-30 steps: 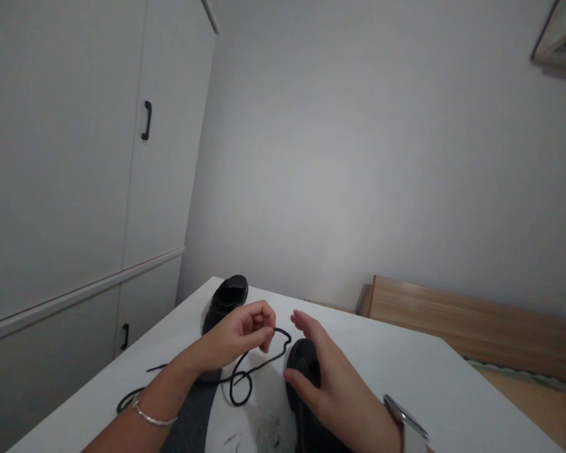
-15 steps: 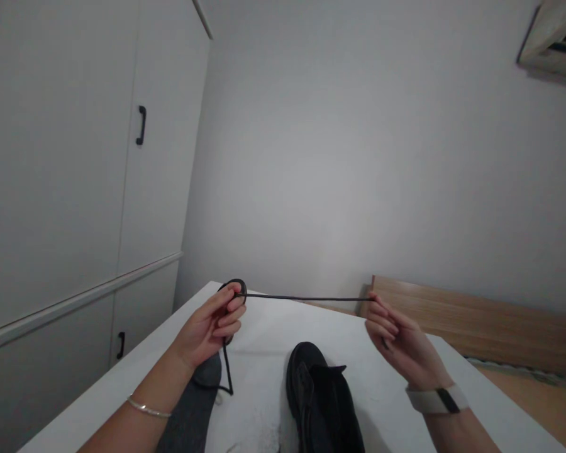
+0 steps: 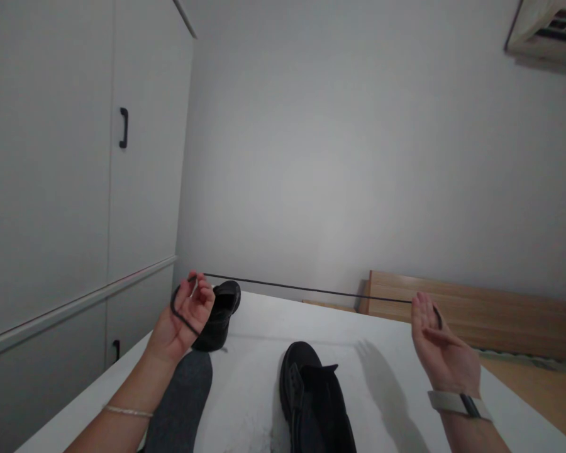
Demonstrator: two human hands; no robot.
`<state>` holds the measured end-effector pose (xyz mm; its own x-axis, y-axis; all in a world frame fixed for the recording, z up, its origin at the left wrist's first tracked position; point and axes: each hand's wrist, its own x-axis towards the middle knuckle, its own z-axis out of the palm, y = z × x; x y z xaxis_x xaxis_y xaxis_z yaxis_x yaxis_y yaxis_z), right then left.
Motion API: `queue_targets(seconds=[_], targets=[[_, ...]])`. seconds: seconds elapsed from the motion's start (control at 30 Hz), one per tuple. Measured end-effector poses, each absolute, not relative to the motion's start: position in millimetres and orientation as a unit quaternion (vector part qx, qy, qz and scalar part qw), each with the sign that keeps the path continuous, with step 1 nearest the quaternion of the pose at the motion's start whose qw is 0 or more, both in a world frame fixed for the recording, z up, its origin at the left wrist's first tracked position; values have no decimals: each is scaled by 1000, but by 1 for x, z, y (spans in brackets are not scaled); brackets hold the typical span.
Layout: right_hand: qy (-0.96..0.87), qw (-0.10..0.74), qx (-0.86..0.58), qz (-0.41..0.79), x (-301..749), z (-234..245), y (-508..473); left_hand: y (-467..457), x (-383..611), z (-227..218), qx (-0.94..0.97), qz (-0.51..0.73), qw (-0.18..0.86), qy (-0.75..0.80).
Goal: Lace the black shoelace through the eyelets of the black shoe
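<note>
A black shoelace (image 3: 306,290) is stretched taut in the air between my two hands, above a white table (image 3: 387,377). My left hand (image 3: 185,313) is raised at the left and pinches one end, with a loop of lace hanging around its palm. My right hand (image 3: 438,349) is raised at the right, palm turned toward me, and holds the other end between its fingers. A black shoe (image 3: 314,402) without a lace lies on the table below, between my hands. A second black shoe (image 3: 219,308) stands just behind my left hand.
A dark grey insole (image 3: 183,402) lies on the table under my left forearm. White cupboards with black handles (image 3: 123,128) fill the left side. A wooden board (image 3: 476,311) runs along the wall behind the table. An air conditioner (image 3: 547,28) hangs at top right.
My hands have lifted and moved far apart, pulling the lace from a slack loop on the table into a long straight line. The view has turned slightly to the right.
</note>
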<state>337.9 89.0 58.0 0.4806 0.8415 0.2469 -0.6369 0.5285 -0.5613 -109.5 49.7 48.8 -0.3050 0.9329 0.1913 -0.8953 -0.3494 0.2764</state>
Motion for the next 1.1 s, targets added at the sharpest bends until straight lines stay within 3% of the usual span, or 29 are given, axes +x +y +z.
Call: queue_targets(seconds=[0.13,0.2,0.27,0.37,0.43,0.5,0.6,0.7,0.77,0.93,1.1], targets=[[-295,839,-244,386,326,47,90,57,-117,47,209,830,504,115],[-413,779,-295,369,304,42,80,60,-113,42,247,827,479,158],[-625,603,-372,327,276,41,61,61,-104,34,294,815,454,207],[-846,349,-345,207,239,46,31,60,-86,23,373,786,416,264],[-904,240,-309,172,224,51,17,58,-76,19,449,750,373,310],[-917,186,-296,191,218,53,11,57,-67,18,502,716,343,343],[-873,268,-326,243,226,52,21,54,-61,21,475,722,379,331],[-696,529,-358,329,252,48,54,53,-64,23,402,755,415,311],[-451,713,-332,421,280,45,80,55,-71,24,366,772,418,311],[-261,791,-347,431,368,37,114,67,-95,25,281,799,416,331],[-222,812,-345,415,415,21,105,74,-111,21,238,833,352,354]])
